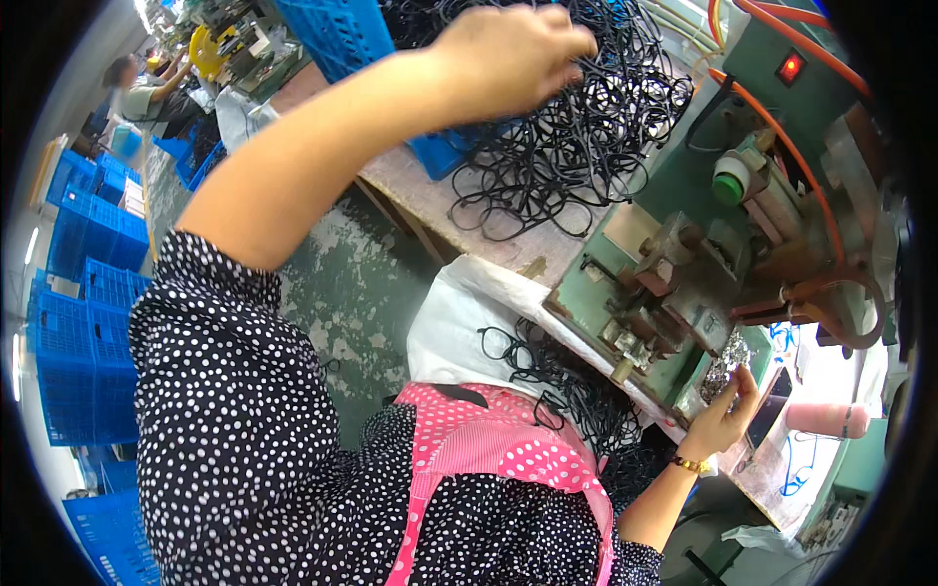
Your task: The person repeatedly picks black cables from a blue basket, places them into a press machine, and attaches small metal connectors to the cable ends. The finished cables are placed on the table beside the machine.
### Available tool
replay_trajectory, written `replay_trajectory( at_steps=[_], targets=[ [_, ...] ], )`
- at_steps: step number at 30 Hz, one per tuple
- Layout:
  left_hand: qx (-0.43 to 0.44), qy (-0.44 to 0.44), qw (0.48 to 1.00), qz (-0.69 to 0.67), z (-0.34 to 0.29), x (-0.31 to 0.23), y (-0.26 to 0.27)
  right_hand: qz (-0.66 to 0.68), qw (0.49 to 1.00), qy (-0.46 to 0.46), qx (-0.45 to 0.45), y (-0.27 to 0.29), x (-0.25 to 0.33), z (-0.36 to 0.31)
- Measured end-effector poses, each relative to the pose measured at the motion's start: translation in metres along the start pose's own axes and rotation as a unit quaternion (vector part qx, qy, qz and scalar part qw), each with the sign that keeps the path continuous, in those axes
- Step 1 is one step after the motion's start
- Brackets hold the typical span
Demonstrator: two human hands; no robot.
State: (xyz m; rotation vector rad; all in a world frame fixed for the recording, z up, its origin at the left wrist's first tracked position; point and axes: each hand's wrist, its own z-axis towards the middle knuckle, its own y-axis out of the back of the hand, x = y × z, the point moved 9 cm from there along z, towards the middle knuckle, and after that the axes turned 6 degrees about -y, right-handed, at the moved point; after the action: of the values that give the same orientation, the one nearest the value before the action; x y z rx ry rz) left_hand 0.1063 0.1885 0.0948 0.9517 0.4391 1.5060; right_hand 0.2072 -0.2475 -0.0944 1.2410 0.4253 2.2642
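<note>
My left hand (518, 61) reaches out over a big tangled heap of black eyeglass frames (576, 156) on the table. Its fingers bend downward, smeared by motion, and the fingertips are hard to make out. At the right, my right hand (723, 422), with a beaded bracelet at the wrist, is beside a pile of small silvery parts (731, 354). Its thumb and fingers point up and stand a little apart, with no held thing showing. Between the hands stands a green bench machine with a metal fixture (674, 293). More black eyeglass frames (576, 391) lie on white cloth by my lap.
A blue crate (337, 34) leans at the heap's left edge. Orange hoses (782, 127) and a lit red switch (791, 66) are on the machine. A pink cylinder (829, 420) lies at the far right. Blue crates (88, 361) are stacked at left; another person (147, 98) sits beyond.
</note>
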Motion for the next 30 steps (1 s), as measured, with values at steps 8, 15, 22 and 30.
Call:
replay_trajectory(
  at_steps=[8,15,22,30],
  targets=[
    [0.039,0.155,0.955,-0.250,-0.184,-0.039,0.009,-0.018,0.999,0.031,0.019,-0.002,-0.020,0.003],
    [-0.003,0.538,0.804,-0.254,-0.427,0.002,0.011,-0.078,0.996,0.013,0.050,-0.005,-0.028,0.013],
    [-0.178,0.791,0.550,-0.203,-0.618,-0.001,0.052,-0.092,0.993,-0.003,0.073,-0.004,-0.054,0.030],
    [-0.042,0.764,0.505,-0.399,-0.576,-0.089,-0.068,-0.076,0.995,-0.038,0.056,-0.005,-0.062,0.036]
  ],
)
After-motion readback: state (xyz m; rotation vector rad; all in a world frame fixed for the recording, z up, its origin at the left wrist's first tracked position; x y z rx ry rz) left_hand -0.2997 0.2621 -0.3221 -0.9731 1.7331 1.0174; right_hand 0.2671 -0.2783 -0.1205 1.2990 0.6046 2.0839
